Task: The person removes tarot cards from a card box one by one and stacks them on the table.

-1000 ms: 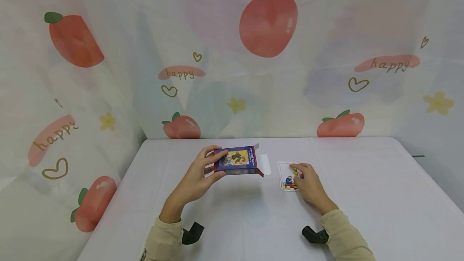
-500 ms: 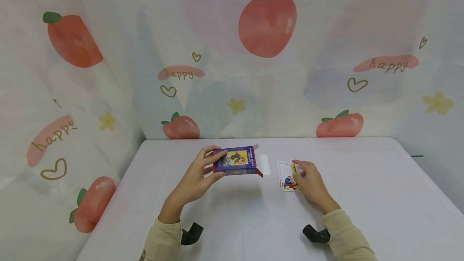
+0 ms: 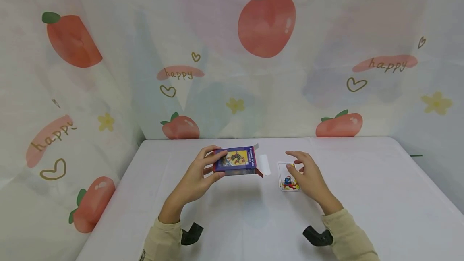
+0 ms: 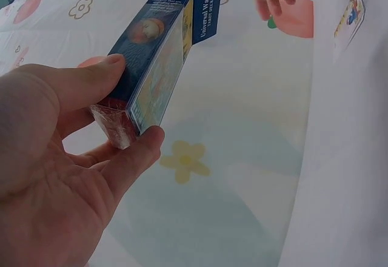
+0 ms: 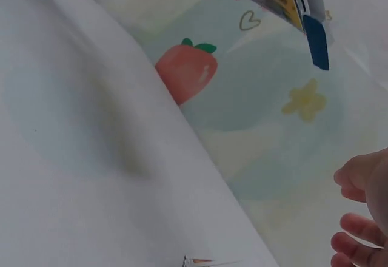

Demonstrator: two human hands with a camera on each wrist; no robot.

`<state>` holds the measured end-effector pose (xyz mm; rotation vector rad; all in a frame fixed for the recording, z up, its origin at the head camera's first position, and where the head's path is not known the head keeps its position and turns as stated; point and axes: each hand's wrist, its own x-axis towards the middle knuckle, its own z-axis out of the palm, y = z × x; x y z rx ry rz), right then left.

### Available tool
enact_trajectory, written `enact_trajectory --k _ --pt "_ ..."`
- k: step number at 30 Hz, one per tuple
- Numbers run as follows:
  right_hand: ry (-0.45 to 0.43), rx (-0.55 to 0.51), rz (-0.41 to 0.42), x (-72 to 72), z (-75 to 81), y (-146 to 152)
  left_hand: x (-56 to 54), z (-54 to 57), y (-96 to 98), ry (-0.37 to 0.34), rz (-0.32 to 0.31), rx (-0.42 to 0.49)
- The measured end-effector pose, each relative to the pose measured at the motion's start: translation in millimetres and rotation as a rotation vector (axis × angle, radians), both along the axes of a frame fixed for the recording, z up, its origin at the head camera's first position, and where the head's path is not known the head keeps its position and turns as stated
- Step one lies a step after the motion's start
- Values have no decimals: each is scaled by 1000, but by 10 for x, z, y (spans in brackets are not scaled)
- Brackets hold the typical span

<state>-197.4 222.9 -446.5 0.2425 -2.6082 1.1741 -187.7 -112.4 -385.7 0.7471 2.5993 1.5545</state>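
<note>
The left hand grips a card box by its left end, raised off the white surface, with the thumb at the near side and fingers over the picture face and behind. The box is blue with red edges and a yellow picture panel, and reads "Universal Waite Tarot Deck". Its mouth, at the right end, stands open: a white flap sticks out to the right, a small red flap angles out at the near corner, and a blue flap carrying the name shows in the left wrist view. That view also shows clear film at the gripped end. Whether anything is inside the box cannot be told, since none of the views looks far enough into the mouth.

To the right of the box lie some cards, flat on the surface, face up, with edges slightly out of line; how many is unclear. The right hand hovers above them, thumb and fingers spread apart and loosely bent, with hold of nothing. In the head view its thumb covers part of the top card.
</note>
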Motion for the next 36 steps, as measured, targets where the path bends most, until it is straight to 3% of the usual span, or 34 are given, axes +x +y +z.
enact_trajectory --k 8,19,36 --pt "11 -27 49 131 198 -155 -4 -19 10 22 -9 7" --pt "59 -33 99 285 390 -314 5 -17 31 0 -16 1" --pt "73 -48 184 385 383 -536 24 -8 67 -9 -15 -16"
